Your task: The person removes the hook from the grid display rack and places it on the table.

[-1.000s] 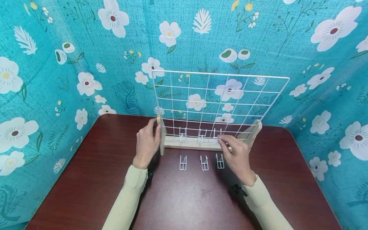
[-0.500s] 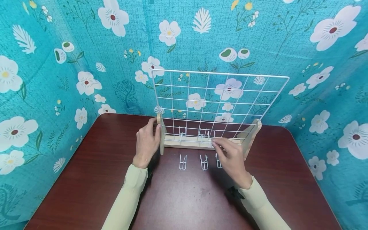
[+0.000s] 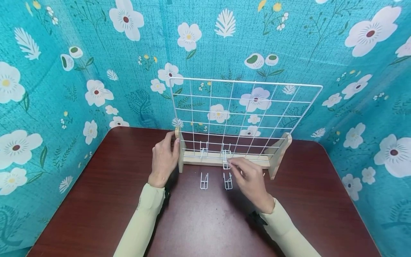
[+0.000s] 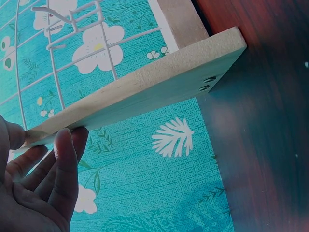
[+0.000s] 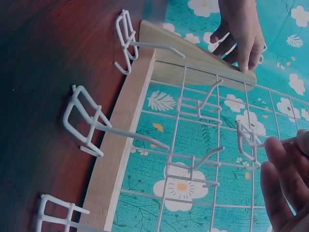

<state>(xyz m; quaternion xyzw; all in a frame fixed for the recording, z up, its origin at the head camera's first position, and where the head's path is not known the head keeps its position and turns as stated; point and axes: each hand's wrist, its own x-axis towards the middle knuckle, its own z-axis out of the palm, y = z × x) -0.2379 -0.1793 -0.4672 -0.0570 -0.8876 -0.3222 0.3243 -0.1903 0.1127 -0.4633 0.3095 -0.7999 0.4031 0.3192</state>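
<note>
My left hand (image 3: 163, 159) grips the upper end of the stand's left wooden upright (image 3: 181, 165); in the left wrist view, thumb and fingers lie on either side of this upright (image 4: 149, 79). With thumb and fingertips, my right hand (image 3: 252, 178) pinches a white wire hook (image 3: 226, 165) in front of the white wire grid (image 3: 245, 81). The right wrist view shows the held hook (image 5: 247, 141) near the fingertips. Two similar hooks hang low on the grid, a left one (image 3: 203, 149) and a middle one (image 5: 193, 173). The held hook overlaps the middle one in the head view.
Loose white hooks lie on the dark red tabletop (image 3: 205, 225) before the stand: a left hook (image 3: 204, 182), a middle hook (image 3: 228, 182), and a third hook (image 5: 60, 212) hidden from the head view by my right hand. A blue flowered curtain (image 3: 144, 53) stands close behind.
My right hand has moved left along the grid's lower part with the hook, from the right side to the middle, and now covers the right loose hook. The left hand stays put.
</note>
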